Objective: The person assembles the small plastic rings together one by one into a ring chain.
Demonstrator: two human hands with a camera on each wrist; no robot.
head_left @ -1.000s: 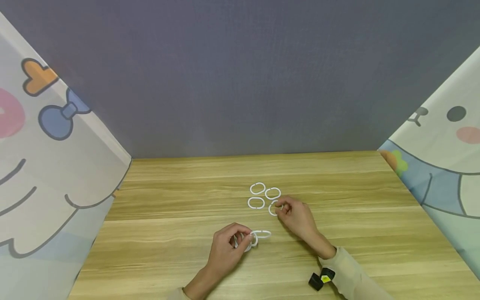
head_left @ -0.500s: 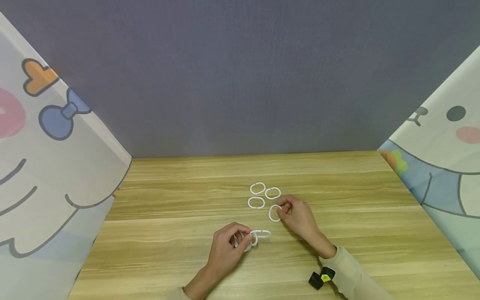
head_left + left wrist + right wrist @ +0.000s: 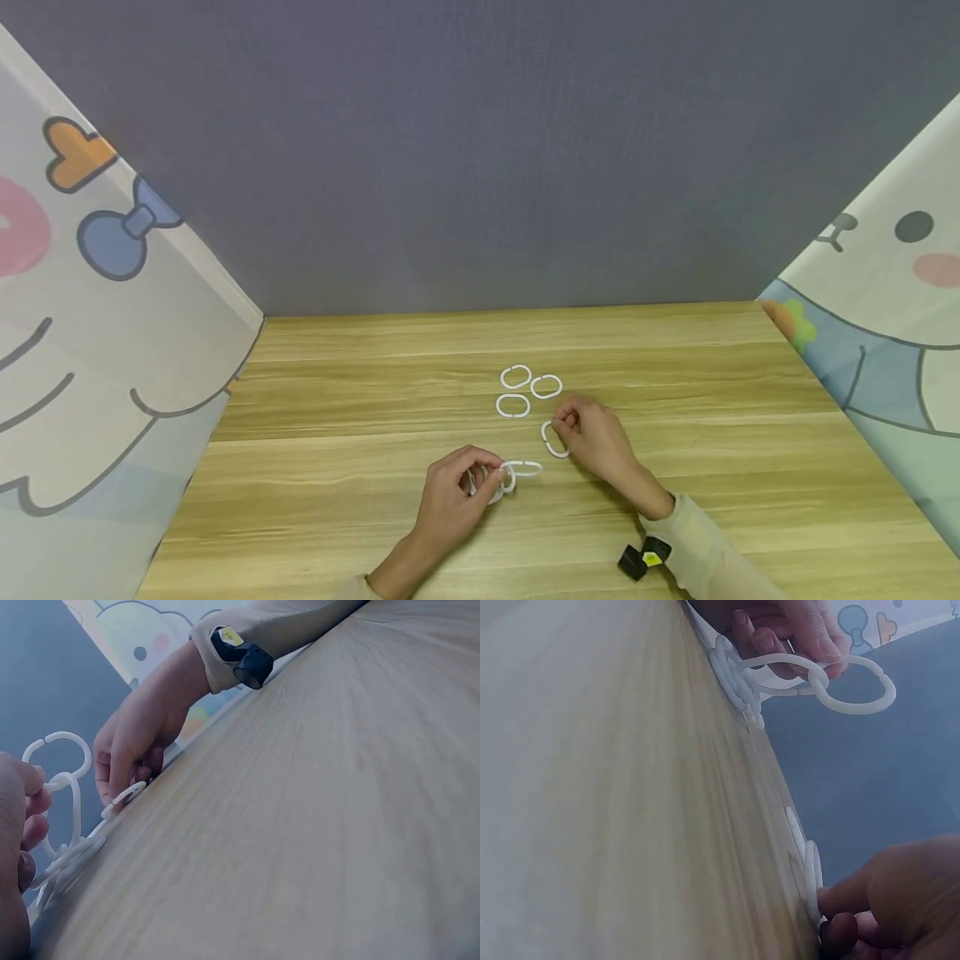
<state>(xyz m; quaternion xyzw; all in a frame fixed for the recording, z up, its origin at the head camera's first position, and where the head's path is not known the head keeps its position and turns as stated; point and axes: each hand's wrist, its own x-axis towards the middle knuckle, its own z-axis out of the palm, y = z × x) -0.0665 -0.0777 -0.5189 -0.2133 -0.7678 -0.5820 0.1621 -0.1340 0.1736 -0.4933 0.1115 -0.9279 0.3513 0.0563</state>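
Note:
My left hand (image 3: 453,492) pinches a short chain of white plastic oval links (image 3: 891,694) between thumb and fingertips. One end link (image 3: 534,472) sticks out to the right of the fingertips, while the lower links (image 3: 76,810) hang down close to the tabletop, partly hidden by the hand. Farther right, my right hand (image 3: 600,437) has thumb and forefinger on the upper edge of a single white link (image 3: 550,448) with a small gap in its oval. In the right wrist view, that link (image 3: 812,870) is seen nearly edge-on, low at the wood surface.
Three loose white links, a left back one (image 3: 502,380), a right back one (image 3: 533,388) and a front one (image 3: 498,406), lie on the wooden table (image 3: 337,400) beyond the hands. A grey panel (image 3: 480,167) stands behind. A black wrist device (image 3: 633,562) is on the right sleeve.
The right hand's link has come nearer to me, away from the three loose links and toward the chain. The right fingers have shifted slightly along with it. The left hand is still.

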